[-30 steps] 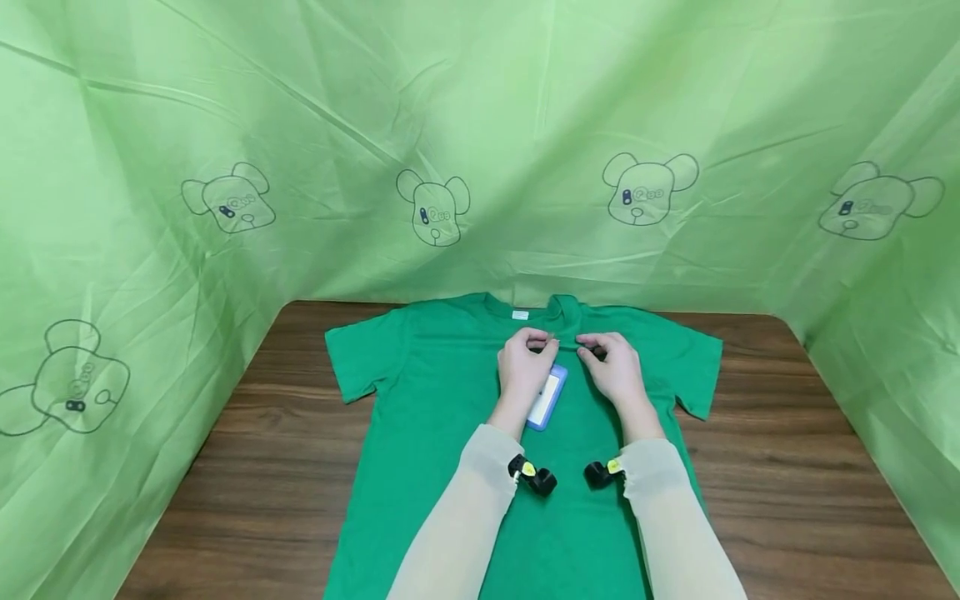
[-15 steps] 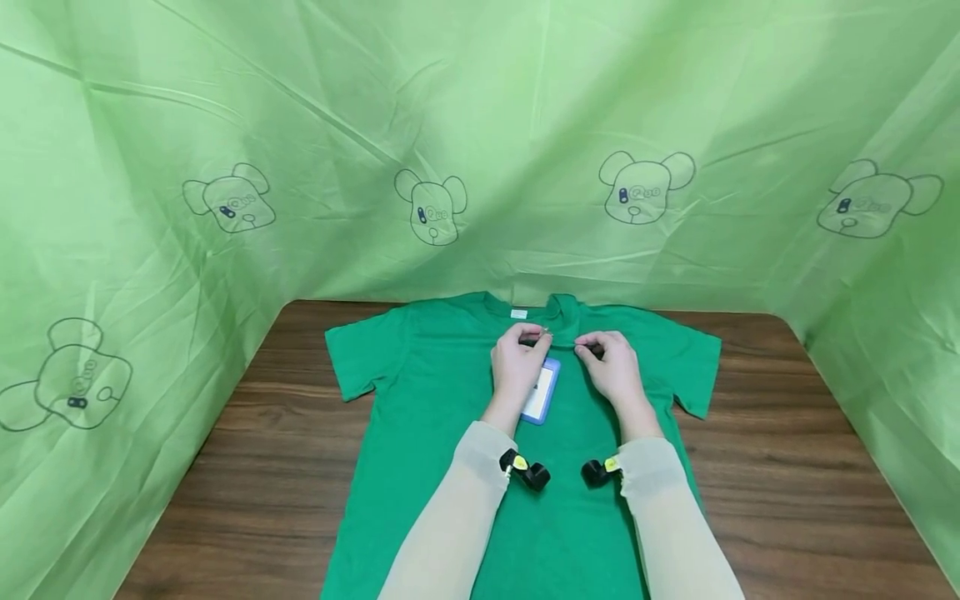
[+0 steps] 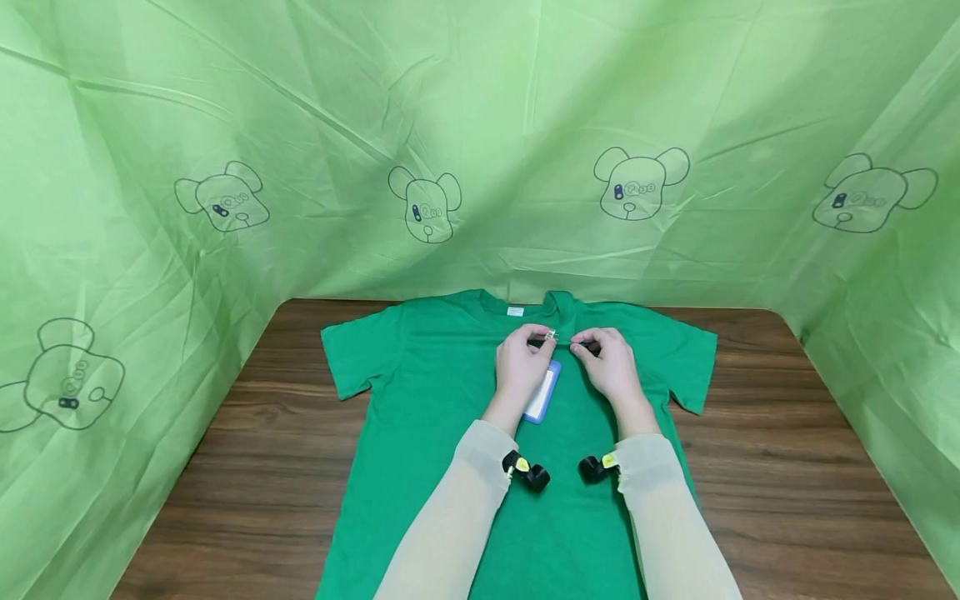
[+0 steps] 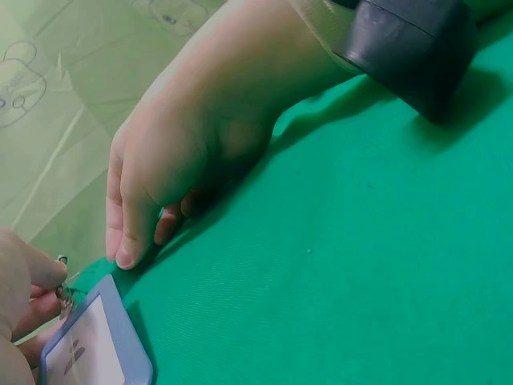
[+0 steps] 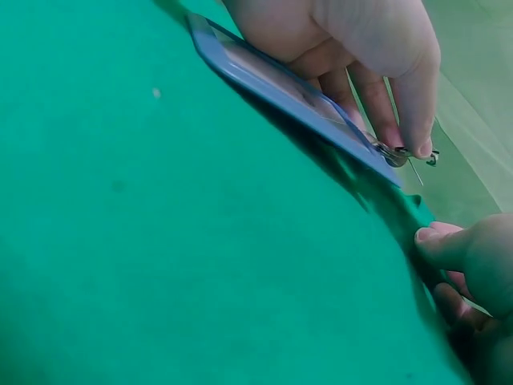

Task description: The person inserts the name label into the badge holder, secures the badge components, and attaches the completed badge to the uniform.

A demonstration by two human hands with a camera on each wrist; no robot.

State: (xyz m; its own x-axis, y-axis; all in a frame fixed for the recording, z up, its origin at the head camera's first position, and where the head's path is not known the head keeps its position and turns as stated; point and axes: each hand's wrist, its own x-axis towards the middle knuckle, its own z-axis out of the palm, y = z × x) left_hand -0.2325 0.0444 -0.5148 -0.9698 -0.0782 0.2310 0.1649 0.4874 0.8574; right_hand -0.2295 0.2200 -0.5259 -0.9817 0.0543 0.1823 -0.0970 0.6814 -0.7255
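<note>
A green T-shirt (image 3: 420, 392) lies flat on the wooden table (image 3: 255, 433), collar away from me. My left hand (image 3: 542, 337) pinches the small metal clip (image 5: 398, 152) at the top of a blue-framed badge holder (image 3: 542, 397), which rests tilted on the chest of the shirt. My right hand (image 3: 583, 343) is just right of it and pinches a raised fold of shirt fabric (image 5: 401, 210) below the collar. In the right wrist view the left hand (image 5: 413, 120) holds the clip next to that fold. In the left wrist view the right hand (image 4: 128, 249) grips the cloth beside the badge holder (image 4: 96, 345).
Green printed sheeting (image 3: 480, 150) walls the table at the back and both sides. Bare wood shows left and right of the shirt (image 3: 787, 450). A white label (image 3: 515, 312) sits inside the collar. Black wrist cameras (image 3: 528, 472) hang under both sleeves.
Both hands have moved slightly toward the collar and closer together. The badge holder has shifted up with the left hand, and its clip now sits next to the pinched fold.
</note>
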